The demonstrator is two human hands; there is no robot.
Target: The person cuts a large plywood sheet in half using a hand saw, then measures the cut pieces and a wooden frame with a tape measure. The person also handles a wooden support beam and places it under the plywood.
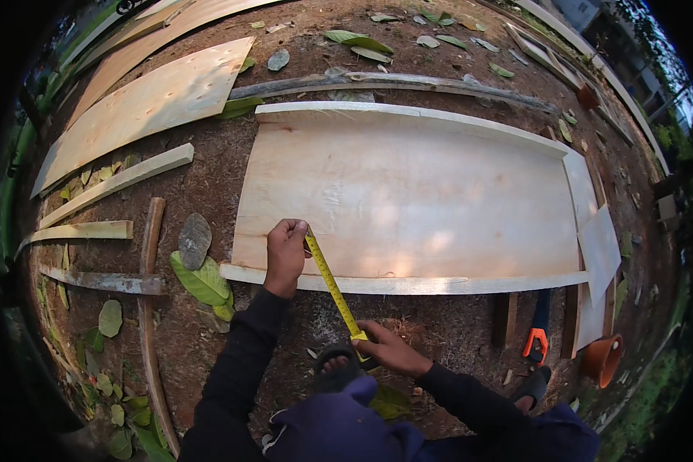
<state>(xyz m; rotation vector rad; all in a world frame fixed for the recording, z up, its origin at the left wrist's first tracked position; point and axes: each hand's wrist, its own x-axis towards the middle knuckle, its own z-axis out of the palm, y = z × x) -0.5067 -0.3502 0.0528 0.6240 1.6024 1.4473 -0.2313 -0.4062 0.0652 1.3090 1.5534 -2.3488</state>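
Observation:
A yellow tape measure (330, 281) is stretched between my hands. My left hand (286, 250) pinches the end of its blade, above the near left part of a plywood panel (408, 192). The case, mostly covered, sits in the grip of my right hand (393, 350), lower and to the right, over the soil. Pale wooden strips run along the panel's long sides: a far strip (408, 113) and a near strip (431, 285). Whether the blade touches the near strip I cannot tell.
An orange-handled handsaw (537, 345) lies beyond the near strip, close to a terracotta pot (602, 360). Another plywood sheet (146, 108) rests at the far left. Loose battens (123, 183) and a pole (150, 323) lie on the left among leaves. A thin offcut (599, 250) overlaps the right end.

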